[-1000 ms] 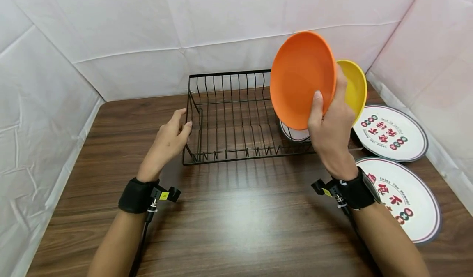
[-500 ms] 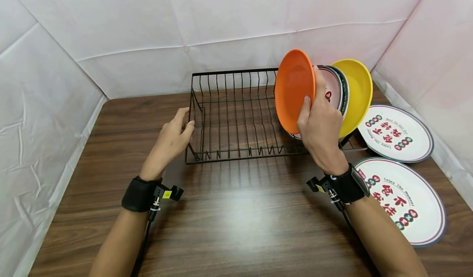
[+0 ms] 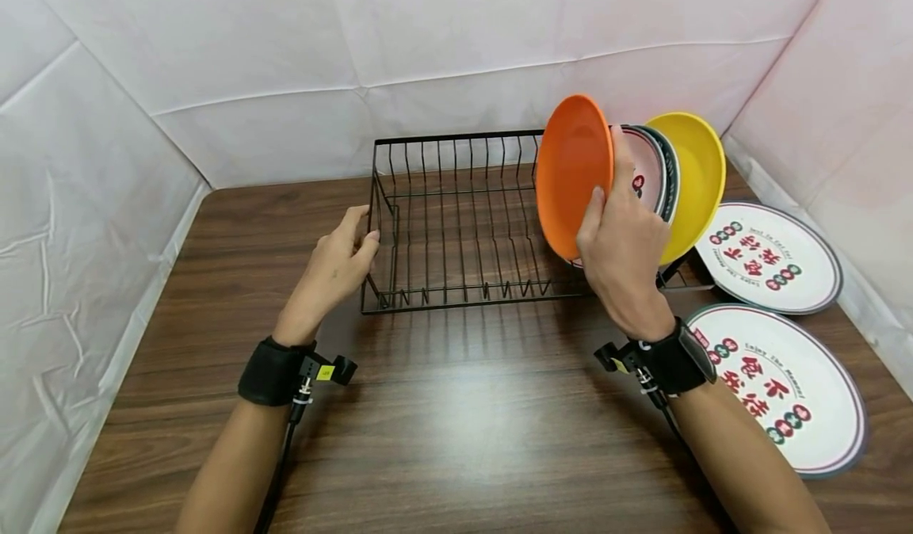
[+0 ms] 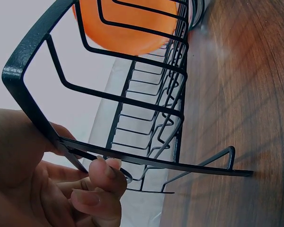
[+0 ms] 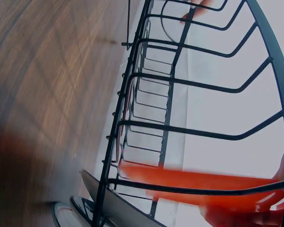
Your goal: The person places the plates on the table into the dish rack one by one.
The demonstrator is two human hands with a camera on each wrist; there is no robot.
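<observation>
My right hand (image 3: pixel 624 241) grips an orange plate (image 3: pixel 571 173) by its right edge, thumb on its face. The plate stands tilted on edge within the right part of a black wire dish rack (image 3: pixel 456 136). Just right of that hand, a pinkish-white plate (image 3: pixel 647 162) and a yellow plate (image 3: pixel 702 177) stand on edge, partly covered by it. At the rack's left end, my left hand (image 3: pixel 331 265) holds the end frame; the left wrist view shows its fingers (image 4: pixel 102 189) curled at the wire. From the right wrist view, the orange plate (image 5: pixel 199 182) appears behind the rack's wires.
Two white plates with red lettering lie flat at the right, a farther one (image 3: pixel 770 257) and a nearer one (image 3: pixel 792 391). The rack stands on a dark wooden table (image 3: pixel 456 423). White sheeting (image 3: pixel 456 43) rises behind and along both sides.
My right hand has lowered the orange plate into the rack and turned it more edge-on. The plates behind it have come into view. My left hand keeps its hold on the rack.
</observation>
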